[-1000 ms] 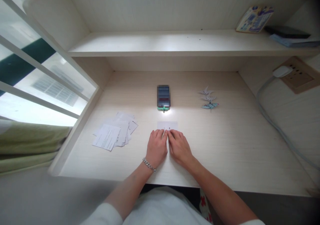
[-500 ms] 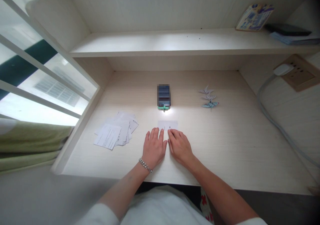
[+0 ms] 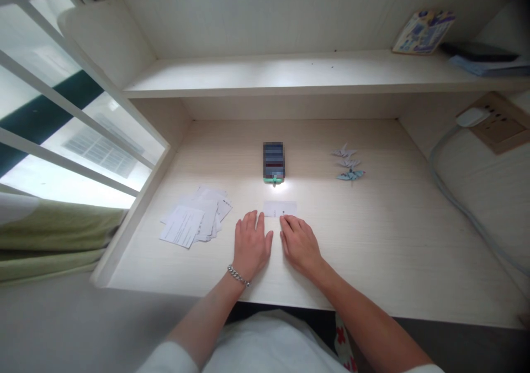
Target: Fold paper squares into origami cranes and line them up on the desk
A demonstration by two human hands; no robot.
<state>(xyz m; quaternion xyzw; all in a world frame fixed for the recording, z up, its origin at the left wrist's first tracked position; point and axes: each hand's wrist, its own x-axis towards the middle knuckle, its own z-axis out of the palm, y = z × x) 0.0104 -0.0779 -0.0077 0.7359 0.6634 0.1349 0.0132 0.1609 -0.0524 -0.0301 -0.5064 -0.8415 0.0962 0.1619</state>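
Nearer the person than the one phone (image 3: 274,161), the left hand (image 3: 251,241) lies spread, grasping nothing; the right hand (image 3: 300,243), fingers together, rests without gripping. Left of the phone lie printed papers (image 3: 183,225), too overlapped to count. Just before it, under right fingertips, one paper slip (image 3: 274,208) seems barely worked; right of it, three origami cranes (image 3: 349,164) look finished.

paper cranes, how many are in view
3, on the right half of the desk: white paper crane at the back, second white paper crane just in front, blue paper crane frontmost.
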